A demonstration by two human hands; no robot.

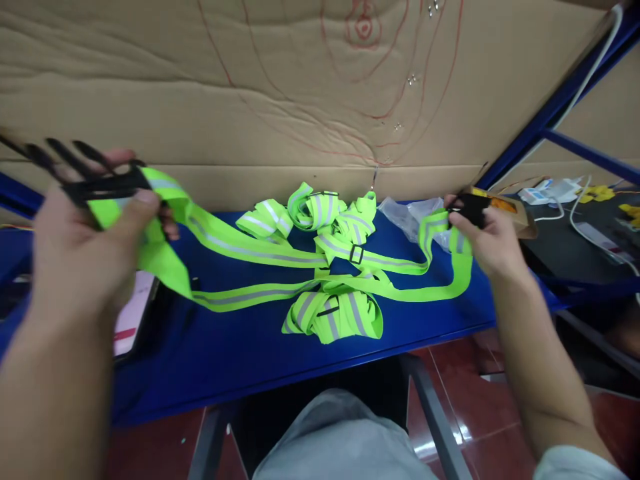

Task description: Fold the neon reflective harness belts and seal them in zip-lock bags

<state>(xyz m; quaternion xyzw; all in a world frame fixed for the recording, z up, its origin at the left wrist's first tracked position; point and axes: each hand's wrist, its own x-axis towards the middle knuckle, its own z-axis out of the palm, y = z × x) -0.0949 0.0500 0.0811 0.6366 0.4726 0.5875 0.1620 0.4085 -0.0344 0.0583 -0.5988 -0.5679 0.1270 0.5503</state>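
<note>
My left hand (105, 213), raised at the left, is closed on a black pronged buckle half (107, 181) with the lime-green webbing threaded through it. At the right, my right hand (487, 233) grips another black buckle piece (471, 209) on the same kind of webbing. Between them a reflective strap (260, 252) with a grey stripe runs in two lengths over the blue table (240, 363). A black slider (357, 254) sits on the upper length. Bundled straps (333, 317) lie in the middle, with more folded straps (320, 210) behind them.
A phone (134, 313) with a lit screen lies at the left. A clear plastic bag (407, 217) and an open cardboard box (517, 213) are at the back right. Cardboard (150, 100) with red drawn lines stands behind. A blue metal frame (555, 110) rises at the right.
</note>
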